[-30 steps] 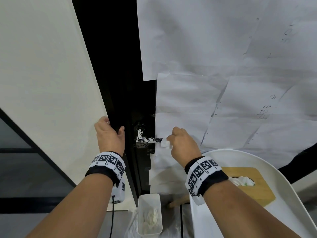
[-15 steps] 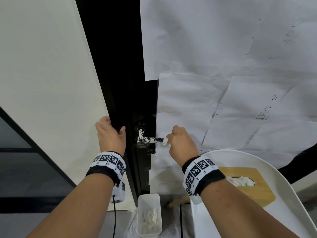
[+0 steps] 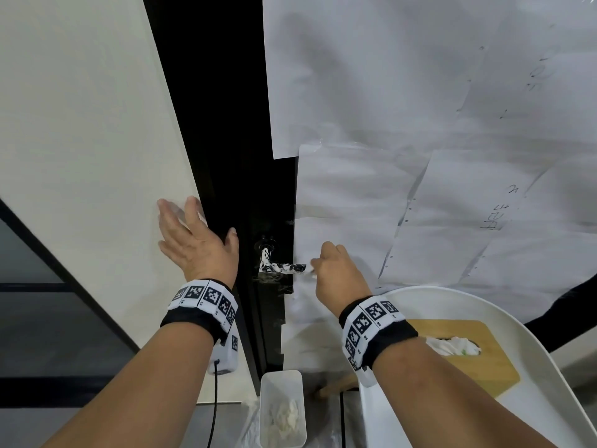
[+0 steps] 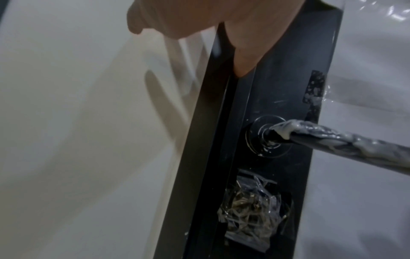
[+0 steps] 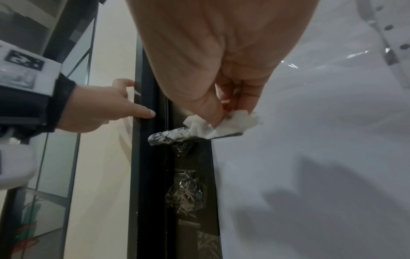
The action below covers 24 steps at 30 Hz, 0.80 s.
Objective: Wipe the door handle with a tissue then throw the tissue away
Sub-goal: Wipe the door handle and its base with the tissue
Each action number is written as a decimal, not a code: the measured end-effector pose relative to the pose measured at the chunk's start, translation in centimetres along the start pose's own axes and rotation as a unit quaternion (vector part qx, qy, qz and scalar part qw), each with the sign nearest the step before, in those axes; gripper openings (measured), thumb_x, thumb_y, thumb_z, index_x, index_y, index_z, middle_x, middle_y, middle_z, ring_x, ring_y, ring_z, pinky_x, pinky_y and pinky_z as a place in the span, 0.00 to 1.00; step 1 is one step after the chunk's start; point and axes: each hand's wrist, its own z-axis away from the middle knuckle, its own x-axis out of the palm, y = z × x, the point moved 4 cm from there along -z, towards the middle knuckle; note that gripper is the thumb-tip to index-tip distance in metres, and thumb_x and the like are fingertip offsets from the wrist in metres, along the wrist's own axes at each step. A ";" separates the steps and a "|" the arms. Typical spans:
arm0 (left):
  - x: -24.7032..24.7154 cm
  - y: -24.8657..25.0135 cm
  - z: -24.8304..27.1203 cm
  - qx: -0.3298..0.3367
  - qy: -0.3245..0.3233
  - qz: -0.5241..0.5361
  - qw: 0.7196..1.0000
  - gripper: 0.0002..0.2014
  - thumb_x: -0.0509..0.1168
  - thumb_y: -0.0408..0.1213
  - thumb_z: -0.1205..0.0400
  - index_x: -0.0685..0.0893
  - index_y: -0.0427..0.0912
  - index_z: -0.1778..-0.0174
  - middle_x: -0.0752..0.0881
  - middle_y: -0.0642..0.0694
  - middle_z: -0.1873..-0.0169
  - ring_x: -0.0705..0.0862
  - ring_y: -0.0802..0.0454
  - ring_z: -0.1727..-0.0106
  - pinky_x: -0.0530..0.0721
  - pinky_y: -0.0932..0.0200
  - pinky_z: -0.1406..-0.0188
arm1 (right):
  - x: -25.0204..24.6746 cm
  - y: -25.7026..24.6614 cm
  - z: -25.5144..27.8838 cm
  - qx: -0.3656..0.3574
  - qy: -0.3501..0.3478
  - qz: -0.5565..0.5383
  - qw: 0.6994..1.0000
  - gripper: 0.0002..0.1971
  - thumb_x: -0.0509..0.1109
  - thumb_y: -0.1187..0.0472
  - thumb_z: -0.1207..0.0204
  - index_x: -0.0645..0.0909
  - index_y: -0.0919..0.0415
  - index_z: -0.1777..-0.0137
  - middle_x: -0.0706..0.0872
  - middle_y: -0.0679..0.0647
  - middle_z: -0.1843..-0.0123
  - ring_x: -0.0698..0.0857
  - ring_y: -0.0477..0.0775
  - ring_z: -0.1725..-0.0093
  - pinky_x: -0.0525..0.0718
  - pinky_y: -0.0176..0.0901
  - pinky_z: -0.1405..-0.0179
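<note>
Our right hand (image 3: 339,270) pinches a tissue (image 5: 221,125) against the smeared door handle (image 3: 281,268); our left hand (image 3: 197,244) lies flat and spread on the wall (image 3: 80,124); handwriting on taped papers (image 3: 420,92) is unreadable.

Black lever door handle (image 3: 281,267), smeared white, juts level; crumpled white tissue (image 5: 224,125) on its free end

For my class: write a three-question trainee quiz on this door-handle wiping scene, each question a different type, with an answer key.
1. True or false: the left hand grips the door handle.
2. The right hand pinches a: A) sponge B) tissue C) key
3. Fill in: the tissue touches the handle's ___ end, away from the pivot.

Key: 1 false, it lies open by the door frame; 2 B; 3 free.
</note>
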 end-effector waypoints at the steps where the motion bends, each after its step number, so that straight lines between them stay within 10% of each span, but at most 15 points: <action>1: 0.3 -0.1 0.0 -0.001 -0.012 -0.004 1.000 0.42 0.68 0.44 0.23 0.51 0.42 0.19 0.45 0.29 0.18 0.49 0.32 0.17 0.59 0.30 0.24 | 0.2 -0.2 0.2 -0.004 0.001 0.001 1.000 0.11 0.58 0.78 0.32 0.79 0.67 0.61 0.73 0.58 0.51 0.71 0.58 0.52 0.69 0.44 0.64; 16: 2.6 -0.6 -0.3 0.036 -0.044 0.013 0.998 0.43 0.63 0.40 0.19 0.37 0.37 0.20 0.41 0.15 0.23 0.40 0.19 0.21 0.53 0.22 0.27 | 0.3 0.5 -0.3 -0.007 0.018 -0.012 1.000 0.13 0.59 0.77 0.31 0.83 0.67 0.56 0.75 0.58 0.52 0.73 0.59 0.52 0.71 0.45 0.63; 24: 2.8 -1.8 -0.4 0.041 -0.068 -0.001 0.997 0.47 0.60 0.59 0.19 0.35 0.40 0.20 0.43 0.15 0.23 0.41 0.20 0.21 0.56 0.22 0.27 | 0.7 0.3 -0.1 -0.025 0.018 -0.014 0.999 0.13 0.61 0.79 0.35 0.71 0.60 0.68 0.74 0.58 0.57 0.71 0.57 0.57 0.69 0.45 0.65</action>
